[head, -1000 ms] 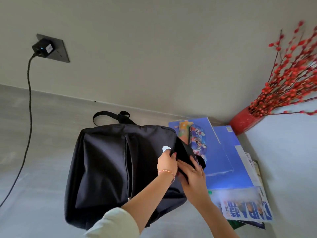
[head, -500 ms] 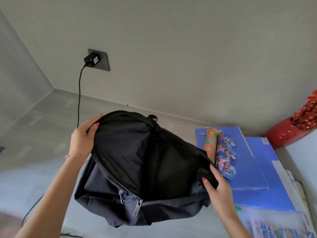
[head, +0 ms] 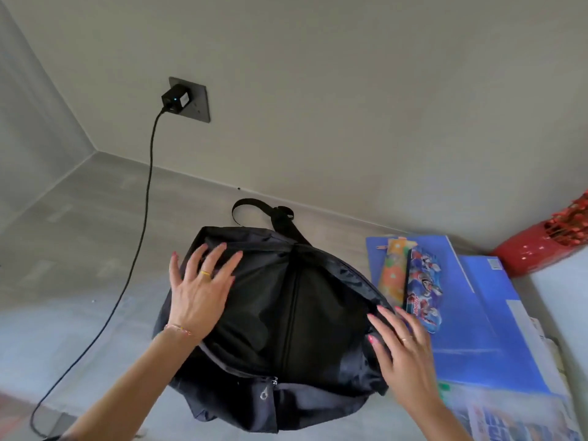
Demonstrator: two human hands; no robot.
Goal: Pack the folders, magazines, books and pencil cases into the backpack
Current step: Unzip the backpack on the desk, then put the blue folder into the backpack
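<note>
Nearest the camera, a magazine [head: 521, 421] is lying at the lower right with large blue lettering too blurred to read. Just beyond it, the right hand [head: 404, 351] is reaching in with its fingers straight and slightly apart, their tips touching the right edge of the black backpack [head: 286, 313] and gripping nothing. The backpack is lying on the grey floor [head: 79, 265] between the two hands, its fabric slack and creased, a closed zip running down its middle and a curved zip at the near edge ending in a metal pull [head: 264, 394]. The left hand [head: 200, 294] is resting flat on the bag's upper left part, fingers spread wide, a gold ring on one of them.

To the right, two blue folders [head: 496, 332] are lying overlapped, just beside the bag. On the nearer folder two pencil cases are lying side by side: an orange one [head: 393, 275] and a blue cartoon-printed one [head: 423, 291], its red logo unreadable. Farther off, the bag's strap loop [head: 251, 205] is pointing toward the wall, a red vase [head: 528, 253] is standing at the right, and a black charger [head: 175, 98] is sitting plugged into a wall socket.
</note>
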